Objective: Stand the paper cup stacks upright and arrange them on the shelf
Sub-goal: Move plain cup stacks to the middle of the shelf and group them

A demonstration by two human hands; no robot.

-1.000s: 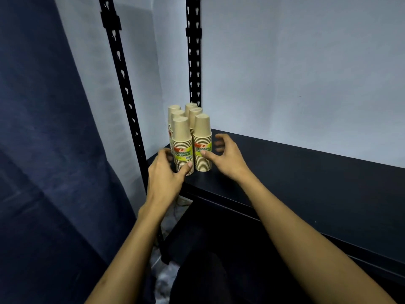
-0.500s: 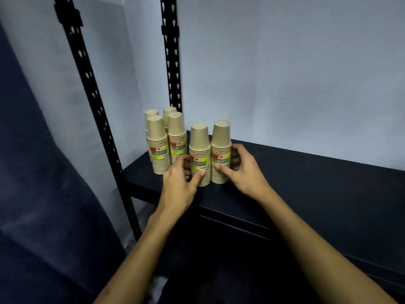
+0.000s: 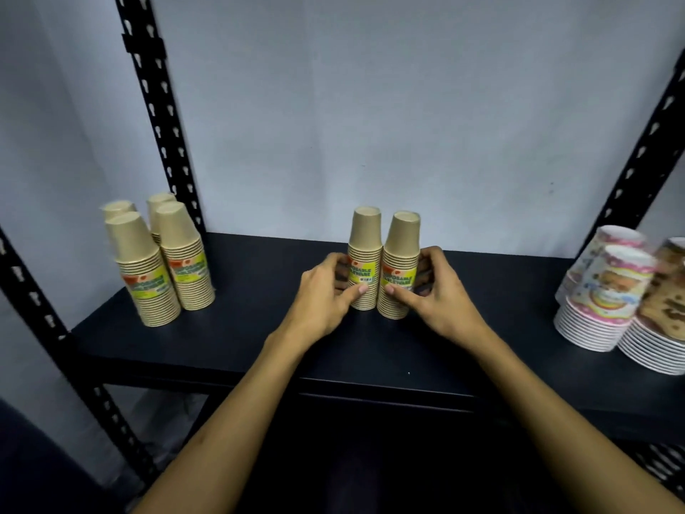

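Note:
Two tan paper cup stacks with yellow-green labels stand upright, mouths down, side by side in the middle of the black shelf. My left hand grips the left stack and my right hand grips the right stack. Both stacks rest on the shelf and touch each other. Several more tan stacks stand upright in a tight group at the shelf's left end, near the back post.
Stacks of white patterned paper cups and bowls sit at the shelf's right end. Black perforated uprights frame the shelf at left and right. A pale wall closes the back. Bare shelf lies between the groups.
Both hands slid two stacks to the right, away from the left group toward the shelf's middle. The view swung right, and the patterned cups came into sight.

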